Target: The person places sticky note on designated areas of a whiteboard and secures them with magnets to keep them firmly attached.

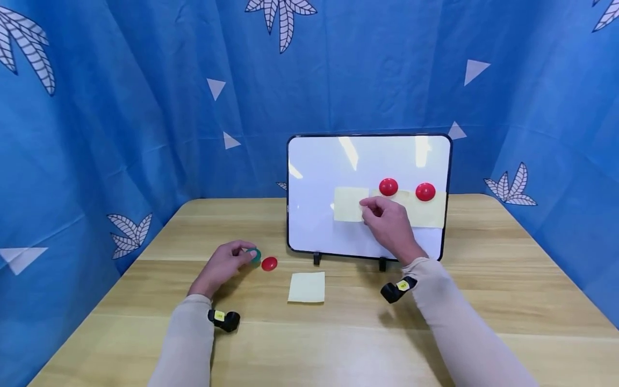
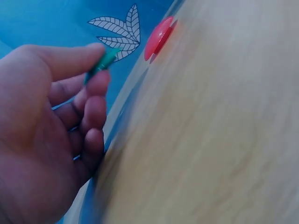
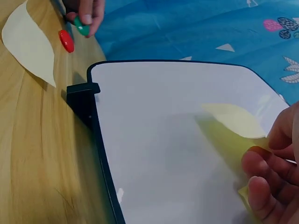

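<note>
My left hand (image 1: 227, 264) pinches a green round magnet (image 2: 101, 64) between thumb and index finger, lifted off the table beside a red magnet (image 1: 269, 263). At the whiteboard (image 1: 309, 177), my right hand (image 1: 385, 219) pinches the right edge of a pale yellow sticky note (image 1: 347, 204). In the right wrist view that note (image 3: 236, 120) curves away from the board, its shadow falling behind it. Right of it, two more yellow notes are on the board, with a red magnet (image 1: 388, 187) and another red magnet (image 1: 425, 192) at their top edges. My right hand partly hides the nearer note.
Another sticky note (image 1: 307, 287) lies on the wooden table (image 1: 348, 344) in front of the board, its edges curling. Two black feet, one a clip (image 1: 316, 258), hold the whiteboard upright. A blue patterned curtain (image 1: 367, 86) hangs behind and at both sides.
</note>
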`<state>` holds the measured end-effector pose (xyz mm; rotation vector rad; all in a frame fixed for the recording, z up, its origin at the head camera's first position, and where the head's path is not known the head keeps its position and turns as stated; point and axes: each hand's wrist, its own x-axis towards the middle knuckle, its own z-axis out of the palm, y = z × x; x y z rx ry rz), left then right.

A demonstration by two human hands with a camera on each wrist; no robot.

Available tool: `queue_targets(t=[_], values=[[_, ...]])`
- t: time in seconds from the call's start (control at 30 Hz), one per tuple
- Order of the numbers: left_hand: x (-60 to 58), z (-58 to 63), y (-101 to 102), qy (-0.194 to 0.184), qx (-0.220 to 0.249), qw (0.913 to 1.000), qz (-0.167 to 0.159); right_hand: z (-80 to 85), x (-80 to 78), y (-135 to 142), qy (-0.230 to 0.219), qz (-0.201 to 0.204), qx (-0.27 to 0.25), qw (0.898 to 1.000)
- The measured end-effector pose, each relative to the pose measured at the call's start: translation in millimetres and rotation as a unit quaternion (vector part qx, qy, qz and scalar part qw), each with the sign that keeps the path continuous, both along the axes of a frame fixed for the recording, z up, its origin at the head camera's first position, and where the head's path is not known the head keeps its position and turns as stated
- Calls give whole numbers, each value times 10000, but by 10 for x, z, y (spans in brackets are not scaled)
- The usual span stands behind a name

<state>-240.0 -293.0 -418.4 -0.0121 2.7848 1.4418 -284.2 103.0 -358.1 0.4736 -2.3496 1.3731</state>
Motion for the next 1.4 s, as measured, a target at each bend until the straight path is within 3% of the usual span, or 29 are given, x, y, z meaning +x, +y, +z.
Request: queue_targets(t=[0.33, 0.53, 0.77, 1.07, 1.23, 1.4], values=[[-8, 110, 221, 159, 0, 9996, -251, 9, -10, 20, -148, -1, -31, 9999], [-33, 158, 208, 338, 573, 9977, -105, 0, 5, 6, -252, 9, -11, 9997], [-74, 263, 226, 460, 998, 9936, -262, -3, -2, -6, -346, 119, 24, 9993], [-228, 349, 567, 578, 1396, 9869, -570, -12, 9, 16, -371, 108, 41, 9992], [-311, 365, 788, 630, 1437, 9860, -572, -18, 21, 1, -338, 89, 31, 9994], [-354, 398, 985, 640, 1495, 9836, -782, -19, 27, 11, -370, 65, 42, 9993]])
